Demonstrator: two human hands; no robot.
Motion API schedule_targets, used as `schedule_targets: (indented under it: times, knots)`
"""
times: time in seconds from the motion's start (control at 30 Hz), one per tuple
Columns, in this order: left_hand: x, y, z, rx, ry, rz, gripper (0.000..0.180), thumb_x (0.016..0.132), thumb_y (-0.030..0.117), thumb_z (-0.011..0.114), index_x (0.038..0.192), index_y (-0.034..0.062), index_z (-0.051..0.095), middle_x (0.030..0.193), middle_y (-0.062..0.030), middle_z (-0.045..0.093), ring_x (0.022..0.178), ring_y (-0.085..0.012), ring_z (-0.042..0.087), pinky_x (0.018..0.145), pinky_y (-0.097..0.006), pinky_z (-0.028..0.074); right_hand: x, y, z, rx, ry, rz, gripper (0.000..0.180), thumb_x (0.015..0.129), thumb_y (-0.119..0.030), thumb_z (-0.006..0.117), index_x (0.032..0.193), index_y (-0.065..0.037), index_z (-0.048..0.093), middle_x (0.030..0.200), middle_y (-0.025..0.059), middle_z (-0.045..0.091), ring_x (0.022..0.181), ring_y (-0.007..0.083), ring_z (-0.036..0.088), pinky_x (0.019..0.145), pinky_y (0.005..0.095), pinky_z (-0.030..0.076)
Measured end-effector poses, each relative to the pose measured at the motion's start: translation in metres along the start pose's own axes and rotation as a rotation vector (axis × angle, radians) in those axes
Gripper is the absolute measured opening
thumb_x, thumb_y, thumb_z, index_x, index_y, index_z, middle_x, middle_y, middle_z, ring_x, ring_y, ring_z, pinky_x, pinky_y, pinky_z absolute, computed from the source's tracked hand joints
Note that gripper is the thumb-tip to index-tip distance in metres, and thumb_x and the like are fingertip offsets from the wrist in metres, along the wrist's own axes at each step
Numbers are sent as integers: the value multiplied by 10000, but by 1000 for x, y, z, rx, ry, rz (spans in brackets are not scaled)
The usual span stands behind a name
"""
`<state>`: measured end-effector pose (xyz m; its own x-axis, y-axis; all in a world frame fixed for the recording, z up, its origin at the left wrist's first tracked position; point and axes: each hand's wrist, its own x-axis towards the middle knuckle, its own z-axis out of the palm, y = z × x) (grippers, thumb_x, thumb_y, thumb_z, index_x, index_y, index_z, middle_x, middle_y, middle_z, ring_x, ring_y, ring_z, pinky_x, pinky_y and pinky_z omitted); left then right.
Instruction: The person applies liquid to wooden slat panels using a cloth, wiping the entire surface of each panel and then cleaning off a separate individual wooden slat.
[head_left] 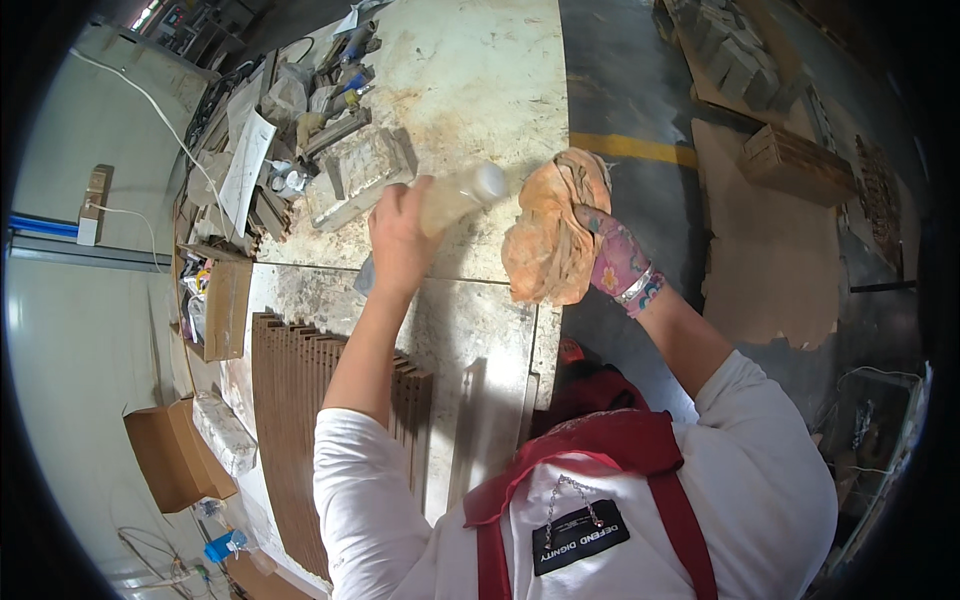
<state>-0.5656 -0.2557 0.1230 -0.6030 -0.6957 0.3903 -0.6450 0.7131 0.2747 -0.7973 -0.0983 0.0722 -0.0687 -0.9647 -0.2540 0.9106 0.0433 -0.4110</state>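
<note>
Orange, crumpled cloth rag [552, 240] is bunching in my right hand [612, 262], fingers pinching it from the side, held up over the right edge of the stained pale stone-topped workbench [470, 90]. My left hand [402, 245] is wrapping tight around a translucent whitish plastic bottle [458, 195], tipped so its capped end is pointing at the rag, almost touching it.

Progress, as I'm judging it: I'm still at the loading stage, bottle meeting rag. Can't tell if any liquid is coming out, or whether the rag is already wet. Nothing on the bench is looking freshly wiped.

Around: a row of brown ribbed wooden slats [300, 400] is lying on the bench below my left arm, with a pale grey board [490, 420] beside it. A grey rectangular metal block [352, 175] and a clutter of tools and papers [260, 130] are sitting just left of the bottle hand. Cardboard boxes [175, 450] are standing off the bench's left edge. Brown cardboard sheet [770, 260] is lying on the floor at right.

Nothing is blocking the hands; the clutter is crowding the bench's left side.
</note>
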Motion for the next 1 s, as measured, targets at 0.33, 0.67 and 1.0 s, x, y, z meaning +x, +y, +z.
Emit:
schedule_targets:
  times: [0.33,0.67,1.0]
  knots:
    - [0,34,-57,536,-86,436,668,714,-5,618,1302,303,539,1184,-111,539,1138,-271,518,997,-482,362,7,13,-7,-147,-70,-1,447,1007,-263,517,1420,-117,433,1367,84,532,1218,228,542,1036,396,446]
    - [-11,21,-49,526,-131,328,665,688,10,679,1287,261,540,1191,-118,538,1134,-279,530,984,-471,375,22,21,-7,-34,-128,-86,493,1018,-235,467,1475,-99,342,1454,87,454,1288,242,482,1081,379,414]
    - [-6,-51,-14,-403,76,-312,714,680,144,850,1292,101,486,1183,-152,636,1112,-319,594,969,-413,442,32,16,-14,-9,-93,3,491,1043,-365,358,1461,-107,372,1474,87,427,1350,271,399,1150,438,284]
